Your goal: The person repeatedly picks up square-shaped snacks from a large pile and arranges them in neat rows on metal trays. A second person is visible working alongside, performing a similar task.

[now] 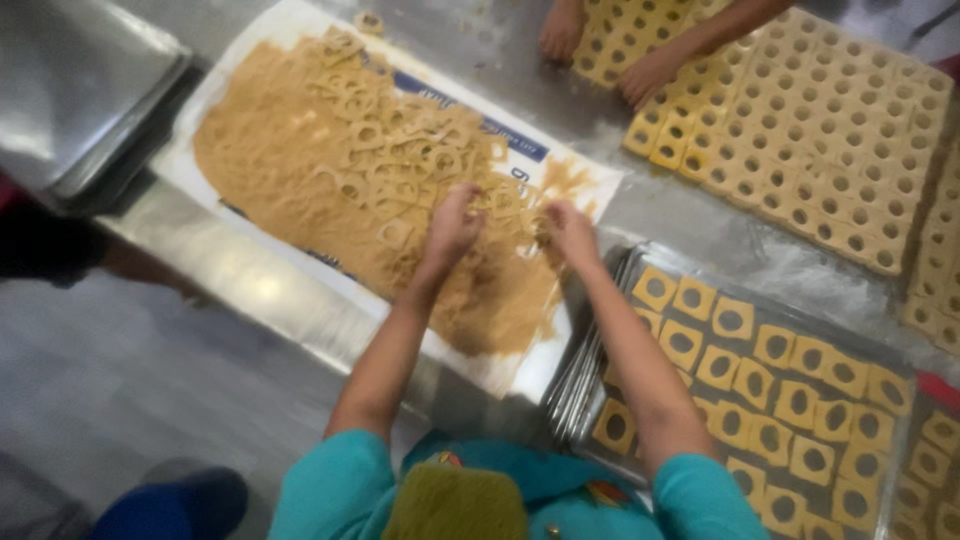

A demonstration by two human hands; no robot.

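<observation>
My left hand (455, 222) & right hand (572, 232) pinch cut dough pieces (400, 170) w/ narrow fingers, at 12 o'clock on dough sheet (270, 160). Risk, I think: soft squares tear if pulled fast; tray (640, 262) at 4 o'clock.

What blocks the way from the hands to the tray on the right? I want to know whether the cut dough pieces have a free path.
Nothing visible does. Both the left hand and the right hand are on the crumbed dough pieces, and the tray of squares lies right beside the right forearm.
</observation>
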